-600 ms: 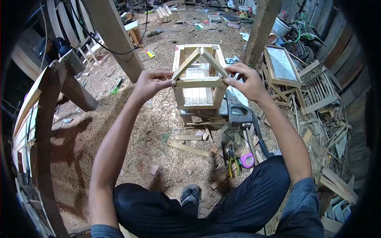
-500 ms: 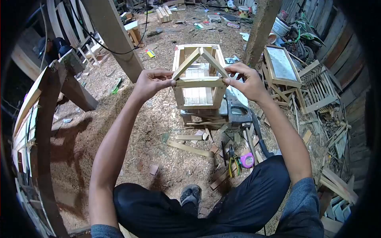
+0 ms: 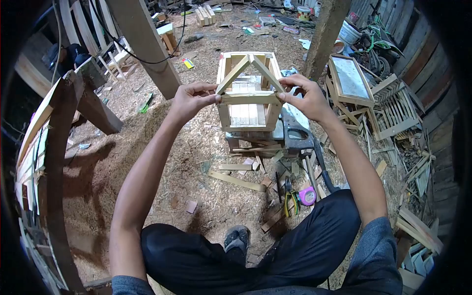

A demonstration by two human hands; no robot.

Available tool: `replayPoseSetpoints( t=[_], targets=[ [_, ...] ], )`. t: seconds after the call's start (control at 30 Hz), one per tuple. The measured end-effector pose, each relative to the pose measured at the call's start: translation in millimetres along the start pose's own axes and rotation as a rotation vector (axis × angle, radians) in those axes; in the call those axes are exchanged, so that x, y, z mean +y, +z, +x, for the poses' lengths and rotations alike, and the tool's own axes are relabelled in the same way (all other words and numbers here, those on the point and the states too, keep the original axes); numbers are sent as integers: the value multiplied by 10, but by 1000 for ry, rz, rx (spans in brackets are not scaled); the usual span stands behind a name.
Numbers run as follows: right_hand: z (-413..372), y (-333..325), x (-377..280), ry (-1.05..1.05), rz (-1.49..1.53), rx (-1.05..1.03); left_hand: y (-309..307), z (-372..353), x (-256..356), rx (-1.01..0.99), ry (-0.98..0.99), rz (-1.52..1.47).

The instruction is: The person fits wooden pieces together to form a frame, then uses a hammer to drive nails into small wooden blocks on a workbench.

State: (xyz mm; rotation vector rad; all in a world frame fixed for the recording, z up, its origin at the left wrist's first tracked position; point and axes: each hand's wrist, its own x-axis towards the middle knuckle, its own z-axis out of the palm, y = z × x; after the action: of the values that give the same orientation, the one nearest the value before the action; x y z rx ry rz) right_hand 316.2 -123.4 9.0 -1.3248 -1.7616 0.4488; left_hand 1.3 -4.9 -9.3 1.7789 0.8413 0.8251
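Observation:
Two narrow wooden strips meet in a peak, a left strip (image 3: 233, 74) and a right strip (image 3: 265, 73), above the near end of an open wooden box frame (image 3: 248, 99). My left hand (image 3: 194, 102) pinches the lower end of the left strip at the frame's near left corner. On the other side, the right strip's lower end is between the thumb and fingers of my right hand (image 3: 307, 100). Both thumbs lie at the ends of the frame's top crosspiece. Slats line the frame's floor.
The frame rests on a low stand beside a handsaw (image 3: 298, 133). Pliers (image 3: 291, 200) and a pink tape measure (image 3: 308, 196) lie nearer my knees. Wooden posts (image 3: 147, 46) rise left and right. Shavings and offcuts cover the ground. A person (image 3: 69, 56) is at far left.
The view has shifted slightly, so the frame appears a little higher and further right. Both hands keep their pinch on the strips, whose peaked shape looks the same.

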Motion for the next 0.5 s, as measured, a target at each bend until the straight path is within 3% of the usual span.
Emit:
replayPoseSetpoints(
  t=[0.5],
  targets=[
    [-7, 3, 8, -31, -14, 9, 0, 13, -8, -18, 41, 13]
  ],
)
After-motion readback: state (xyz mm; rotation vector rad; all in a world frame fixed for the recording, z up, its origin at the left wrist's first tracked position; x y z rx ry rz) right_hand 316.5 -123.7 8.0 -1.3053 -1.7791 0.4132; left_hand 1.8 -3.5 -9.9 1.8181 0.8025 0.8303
